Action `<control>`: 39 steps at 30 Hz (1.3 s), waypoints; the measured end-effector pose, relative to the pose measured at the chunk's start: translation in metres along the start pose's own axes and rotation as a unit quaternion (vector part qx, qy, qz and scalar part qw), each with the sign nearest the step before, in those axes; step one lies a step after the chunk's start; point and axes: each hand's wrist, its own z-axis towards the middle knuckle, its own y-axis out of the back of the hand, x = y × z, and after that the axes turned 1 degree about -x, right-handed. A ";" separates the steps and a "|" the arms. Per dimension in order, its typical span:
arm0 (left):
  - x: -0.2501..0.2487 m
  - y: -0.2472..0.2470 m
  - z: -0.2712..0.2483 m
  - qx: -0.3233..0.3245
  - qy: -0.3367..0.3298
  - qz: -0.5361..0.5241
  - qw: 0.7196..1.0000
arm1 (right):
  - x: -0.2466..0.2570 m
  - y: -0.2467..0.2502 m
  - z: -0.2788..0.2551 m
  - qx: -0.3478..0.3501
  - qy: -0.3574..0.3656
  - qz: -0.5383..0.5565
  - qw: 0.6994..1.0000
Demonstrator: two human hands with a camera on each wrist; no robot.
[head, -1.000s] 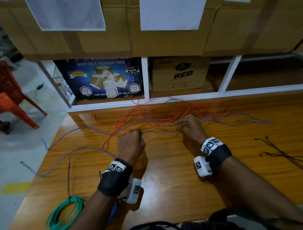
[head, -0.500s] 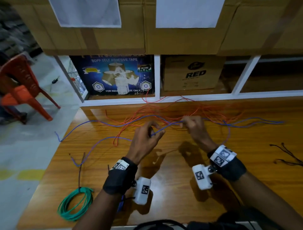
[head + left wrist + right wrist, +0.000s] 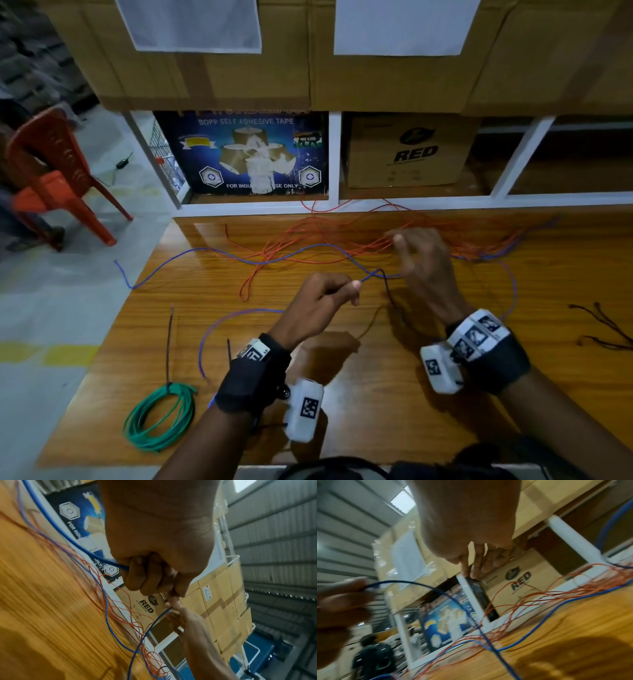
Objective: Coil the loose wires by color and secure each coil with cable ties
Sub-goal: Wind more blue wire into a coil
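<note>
On the worktop, one green coil lies near the left hand, whose grip pinches one blue wire; the right hand hovers, fingers spread.

right hand: in the head view we see it smeared by motion, so we cannot tell whether its fingers touch any wire; the right wrist view shows them loosely extended but blurred.
blue wire: its run inside the left hand is covered by the curled fingers; past the right hand we lose it among the orange wires.
orange wires: toward the table's far right edge the strands blur together, and we cannot count them.
dark strands: cut off by the picture's right edge; too thin for us to identify.
person: in the right wrist view, blurred.
</note>
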 end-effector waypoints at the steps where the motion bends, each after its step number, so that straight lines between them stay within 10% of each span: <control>1: -0.002 -0.001 0.002 -0.001 0.008 -0.017 1.000 | 0.018 -0.002 -0.006 0.023 0.037 0.019 0.999; 5: -0.013 -0.001 0.006 0.011 0.000 -0.071 0.997 | 0.061 -0.010 -0.029 0.095 0.082 0.107 0.986; 14: -0.005 0.017 0.002 -0.043 -0.024 0.035 0.998 | 0.003 0.024 0.001 -0.087 -0.262 0.235 0.932; 24: -0.030 -0.004 0.012 0.000 0.006 -0.063 0.998 | 0.047 0.022 -0.018 0.079 0.039 0.065 0.994; 34: -0.026 -0.002 0.005 -0.009 -0.030 -0.040 0.999 | 0.036 0.045 -0.003 -0.005 -0.158 0.251 0.955; 39: -0.038 -0.008 0.005 -0.015 0.008 -0.090 0.996 | 0.033 0.048 -0.013 0.061 -0.017 0.038 0.997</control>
